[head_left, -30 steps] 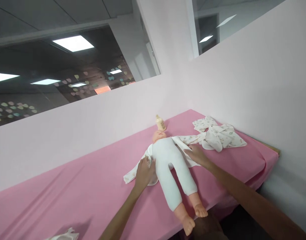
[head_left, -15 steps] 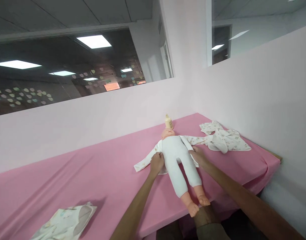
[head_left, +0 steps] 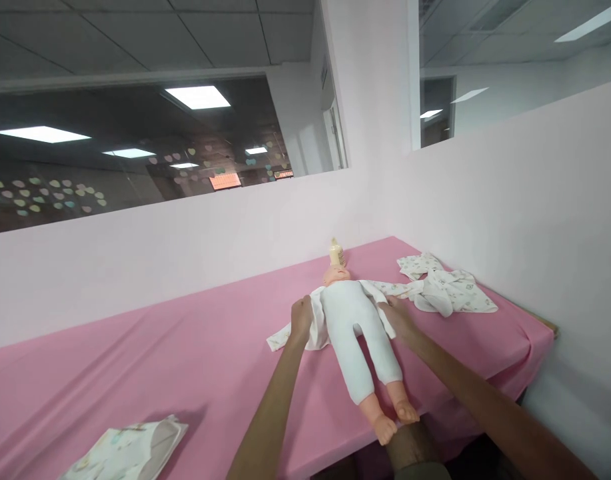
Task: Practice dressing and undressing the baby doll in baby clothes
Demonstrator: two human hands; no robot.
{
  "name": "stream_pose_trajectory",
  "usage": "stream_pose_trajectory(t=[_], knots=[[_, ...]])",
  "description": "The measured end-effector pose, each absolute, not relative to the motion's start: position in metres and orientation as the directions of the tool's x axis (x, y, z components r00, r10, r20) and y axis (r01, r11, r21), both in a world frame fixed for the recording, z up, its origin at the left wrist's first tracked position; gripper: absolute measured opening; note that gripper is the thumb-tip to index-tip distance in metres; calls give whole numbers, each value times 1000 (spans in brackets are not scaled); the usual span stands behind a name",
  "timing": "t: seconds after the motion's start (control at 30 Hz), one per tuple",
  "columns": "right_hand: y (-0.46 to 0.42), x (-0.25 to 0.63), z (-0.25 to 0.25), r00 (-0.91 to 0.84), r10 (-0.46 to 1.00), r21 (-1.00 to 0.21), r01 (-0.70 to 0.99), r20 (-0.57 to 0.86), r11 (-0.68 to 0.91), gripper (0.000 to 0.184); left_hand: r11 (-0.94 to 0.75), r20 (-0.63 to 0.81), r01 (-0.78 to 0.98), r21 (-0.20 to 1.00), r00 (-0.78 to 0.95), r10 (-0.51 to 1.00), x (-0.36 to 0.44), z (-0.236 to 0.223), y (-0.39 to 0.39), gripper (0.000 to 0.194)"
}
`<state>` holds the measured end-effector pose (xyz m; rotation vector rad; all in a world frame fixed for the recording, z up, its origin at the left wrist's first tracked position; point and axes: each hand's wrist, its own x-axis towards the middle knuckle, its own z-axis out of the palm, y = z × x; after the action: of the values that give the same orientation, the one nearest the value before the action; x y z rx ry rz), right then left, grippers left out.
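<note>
A baby doll point(head_left: 358, 333) with a white cloth body lies on its back on the pink-covered table point(head_left: 185, 360), feet over the near edge. Under it lies an open white printed garment point(head_left: 285, 331). My left hand point(head_left: 302, 319) is closed on the garment's left flap, lifting it beside the doll's body. My right hand point(head_left: 396, 315) rests at the doll's right side, fingers pressed on the garment's other flap. A baby bottle point(head_left: 336, 253) stands just behind the doll's head.
A crumpled printed cloth point(head_left: 448, 291) lies at the table's far right, near the pale wall. A folded printed cloth point(head_left: 130, 451) lies at the near left edge. Pale partition walls close the table's back and right side.
My left hand has taken hold of the garment's left flap and raised it against the doll's side. The view has shifted slightly; my right hand stays at the doll's other side.
</note>
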<state>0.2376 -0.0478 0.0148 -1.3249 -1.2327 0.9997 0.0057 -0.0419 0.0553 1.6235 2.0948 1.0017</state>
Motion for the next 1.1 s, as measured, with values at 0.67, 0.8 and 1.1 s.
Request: stream_pose_trajectory(t=[0.67, 0.8, 1.1], knots=[[5, 165, 62, 66, 972, -596, 798, 225, 84, 44, 235, 127, 882, 408, -310, 942, 56, 72, 0, 40], [20, 148, 52, 139, 939, -564, 823, 313, 67, 27, 198, 225, 896, 399, -305, 925, 54, 61, 15, 29], [55, 158, 45, 183, 899, -760, 615, 398, 212, 28, -21, 442, 927, 376, -160, 882, 52, 51, 27, 25]])
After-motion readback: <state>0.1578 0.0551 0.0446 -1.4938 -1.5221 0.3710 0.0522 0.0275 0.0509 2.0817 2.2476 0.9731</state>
